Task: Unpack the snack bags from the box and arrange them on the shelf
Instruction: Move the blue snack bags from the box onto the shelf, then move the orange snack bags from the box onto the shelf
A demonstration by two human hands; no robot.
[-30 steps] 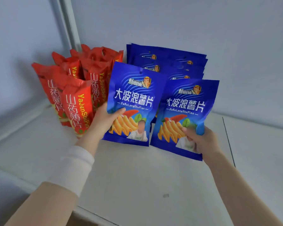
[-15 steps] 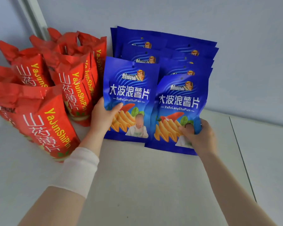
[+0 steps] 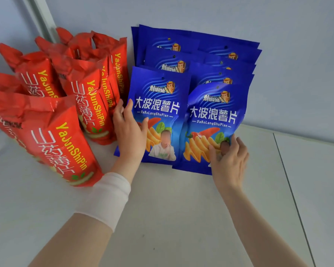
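Display seems the aim: left hand [image 3: 130, 135] grips the left blue chip bag [image 3: 162, 105], right hand [image 3: 229, 158] pinches the right blue chip bag [image 3: 214, 116], both upright.

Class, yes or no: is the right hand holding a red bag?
No, the right hand pinches a blue bag; the red bags stand at the left.

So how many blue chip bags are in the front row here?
2. The left blue bag, held by the left hand, stands beside the red bags; the right blue bag, pinched by the right hand, is next to it. More blue bags overlap behind, partly hidden.
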